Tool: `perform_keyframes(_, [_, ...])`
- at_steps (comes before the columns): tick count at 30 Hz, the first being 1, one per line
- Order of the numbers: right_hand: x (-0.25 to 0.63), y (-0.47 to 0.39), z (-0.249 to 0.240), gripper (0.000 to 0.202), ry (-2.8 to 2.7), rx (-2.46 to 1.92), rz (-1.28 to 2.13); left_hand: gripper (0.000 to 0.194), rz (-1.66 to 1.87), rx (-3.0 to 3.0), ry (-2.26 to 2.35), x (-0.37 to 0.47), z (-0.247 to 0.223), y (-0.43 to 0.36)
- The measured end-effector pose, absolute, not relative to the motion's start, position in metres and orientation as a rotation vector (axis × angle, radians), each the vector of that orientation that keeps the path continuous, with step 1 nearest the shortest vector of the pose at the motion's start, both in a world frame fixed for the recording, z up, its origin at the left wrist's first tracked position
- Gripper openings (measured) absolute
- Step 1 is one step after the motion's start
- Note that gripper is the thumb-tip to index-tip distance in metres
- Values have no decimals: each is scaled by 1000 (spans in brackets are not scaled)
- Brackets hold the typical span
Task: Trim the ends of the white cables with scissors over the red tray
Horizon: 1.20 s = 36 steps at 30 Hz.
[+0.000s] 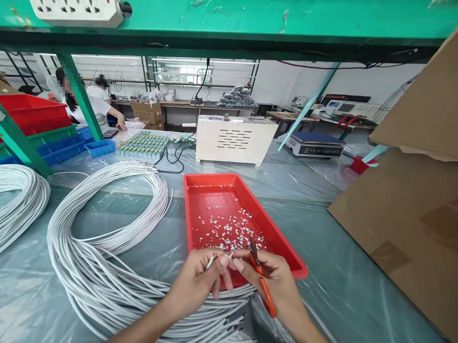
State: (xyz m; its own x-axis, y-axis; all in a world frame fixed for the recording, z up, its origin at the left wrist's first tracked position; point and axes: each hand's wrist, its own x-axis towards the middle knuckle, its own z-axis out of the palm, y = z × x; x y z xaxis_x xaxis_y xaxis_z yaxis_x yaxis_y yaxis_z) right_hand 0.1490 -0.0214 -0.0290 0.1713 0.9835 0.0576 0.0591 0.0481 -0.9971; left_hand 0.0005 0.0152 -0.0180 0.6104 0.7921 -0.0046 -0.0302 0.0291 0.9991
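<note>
Over the near end of the red tray (211, 199), my left hand (197, 280) pinches the end of a white cable (209, 262). My right hand (280, 280) is closed around orange-handled scissors (268, 297), whose dark blades point up and away from me. Its thumb and forefinger meet my left fingertips at a small white piece, too small to make out. White scraps (231, 226) lie scattered in the tray. Below my hands run the loose ends of a large bundle of white cables (66, 232), coiled to the left, several with dark tips.
A second cable coil (23, 213) lies far left. Behind the tray stands a cream metal box (233, 141), with a scale (314, 144) to its right. Cardboard (411, 225) walls the right side. A green beam (246, 21) crosses above. Two people sit beyond the bench.
</note>
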Motion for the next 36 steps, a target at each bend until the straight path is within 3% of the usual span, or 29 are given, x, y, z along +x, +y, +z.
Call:
perform_keyframes(11, [149, -21, -27, 2, -1148, -1189, 999, 24, 810, 1325, 779, 4, -22, 10])
perform_keyframes(17, [146, -24, -33, 16, -1170, -1180, 1035, 21, 745, 1383, 777, 6, -23, 9])
perform_keyframes(36, [145, -25, -30, 9, -1369, -1252, 833, 21, 719, 1317, 633, 6, -29, 8])
